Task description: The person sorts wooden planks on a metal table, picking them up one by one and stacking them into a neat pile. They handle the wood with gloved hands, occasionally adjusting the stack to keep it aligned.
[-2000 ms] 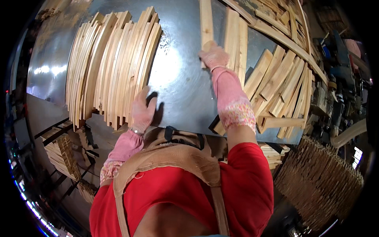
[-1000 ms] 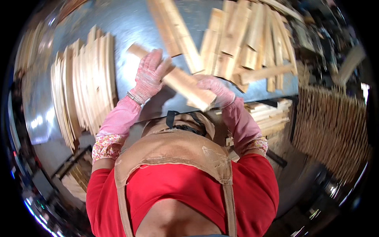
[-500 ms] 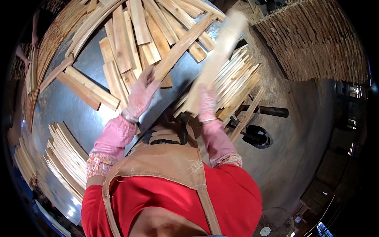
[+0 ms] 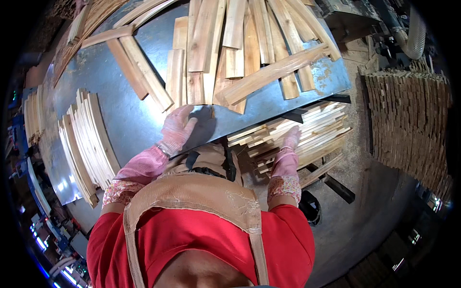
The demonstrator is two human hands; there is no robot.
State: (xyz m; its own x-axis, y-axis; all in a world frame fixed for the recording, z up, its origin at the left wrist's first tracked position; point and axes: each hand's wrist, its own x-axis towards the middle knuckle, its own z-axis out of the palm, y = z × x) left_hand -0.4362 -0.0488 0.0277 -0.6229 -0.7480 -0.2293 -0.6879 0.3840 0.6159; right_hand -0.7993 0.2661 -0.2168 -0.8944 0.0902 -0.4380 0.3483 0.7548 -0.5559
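Both my hands wear pale gloves with pink sleeves. My left hand (image 4: 177, 128) is open over the near edge of the metal table (image 4: 137, 127), thumb apart from the fingers and no board in it. Its fingertips are just short of the near ends of several loose wooden boards (image 4: 201, 43). One wider board (image 4: 273, 73) lies slantwise across the others, to the right of that hand. Beyond the table's edge and lower down, my right hand (image 4: 290, 139) rests against a stack of pale slats (image 4: 321, 126), its fingers stretched out along them.
Two boards (image 4: 139, 72) lie at an angle on the table's left part. Standing slats (image 4: 91, 139) are grouped near its left edge. A large stack of rough wood strips (image 4: 408, 125) stands on the right. Black metal bars (image 4: 339, 188) stick out beside the slat stack.
The board in my right hand has been put down and the hand is on the slat stack. My left hand has let go of the slanting board. The view has turned.
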